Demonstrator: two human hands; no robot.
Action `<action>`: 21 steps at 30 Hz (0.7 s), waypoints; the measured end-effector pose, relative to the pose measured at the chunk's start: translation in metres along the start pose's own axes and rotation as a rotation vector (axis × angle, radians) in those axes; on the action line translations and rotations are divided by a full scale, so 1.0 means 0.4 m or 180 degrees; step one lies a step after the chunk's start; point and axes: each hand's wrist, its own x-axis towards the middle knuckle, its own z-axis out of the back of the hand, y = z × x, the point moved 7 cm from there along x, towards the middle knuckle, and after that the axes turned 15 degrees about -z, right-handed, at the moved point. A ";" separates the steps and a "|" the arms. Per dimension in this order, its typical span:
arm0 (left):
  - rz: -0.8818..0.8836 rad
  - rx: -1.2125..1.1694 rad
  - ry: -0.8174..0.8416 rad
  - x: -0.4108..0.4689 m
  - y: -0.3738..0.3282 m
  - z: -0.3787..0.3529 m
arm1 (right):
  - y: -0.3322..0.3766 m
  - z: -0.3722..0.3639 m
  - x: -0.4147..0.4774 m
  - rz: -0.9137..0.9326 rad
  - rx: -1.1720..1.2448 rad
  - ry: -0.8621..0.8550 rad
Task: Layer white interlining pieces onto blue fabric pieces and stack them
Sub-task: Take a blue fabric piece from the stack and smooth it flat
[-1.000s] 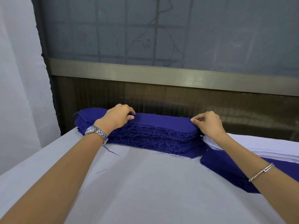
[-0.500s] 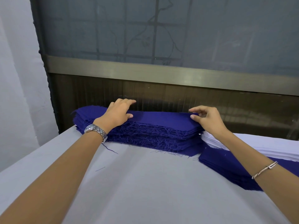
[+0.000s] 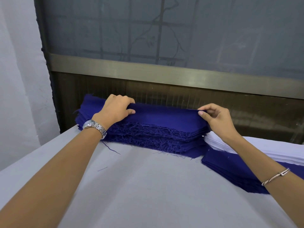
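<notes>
A thick stack of frayed blue fabric pieces (image 3: 153,137) lies at the back of the table against the wall. The top blue piece (image 3: 166,116) is raised off the stack along its far edge. My left hand (image 3: 115,109) grips its left end, fingers curled over the edge. My right hand (image 3: 215,117) pinches its right corner between thumb and fingers. To the right lies a stack of white interlining pieces (image 3: 269,150) on a lower pile of blue pieces (image 3: 233,170).
The table (image 3: 148,186) is covered in grey-white cloth, with a loose blue thread (image 3: 102,169) on it. A brown panel with a metal rail (image 3: 164,73) and a screened window rise directly behind the stacks. A white curtain hangs at the left.
Both hands have closed on the top blue piece and lifted its far edge up off the stack; earlier they were feeling along the top of the stack.
</notes>
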 end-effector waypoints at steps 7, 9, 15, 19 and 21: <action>0.0240 -0.0128 0.0103 -0.014 0.013 0.110 | 0.017 0.048 0.000 -0.0069 -0.0018 -0.0247; 0.0302 -0.0343 0.0119 -0.019 0.013 0.138 | 0.028 0.083 -0.003 -0.0158 -0.0095 -0.0304; 0.0050 -0.1388 0.0518 -0.026 -0.042 0.177 | 0.034 0.238 -0.034 -0.0784 -0.0209 -0.0077; -0.0243 -0.1783 0.1323 -0.050 -0.100 0.166 | 0.020 0.344 -0.089 -0.1265 -0.0472 0.0492; -0.0365 -0.1892 0.1738 -0.064 -0.137 0.149 | -0.005 0.401 -0.120 -0.1493 -0.0555 0.0747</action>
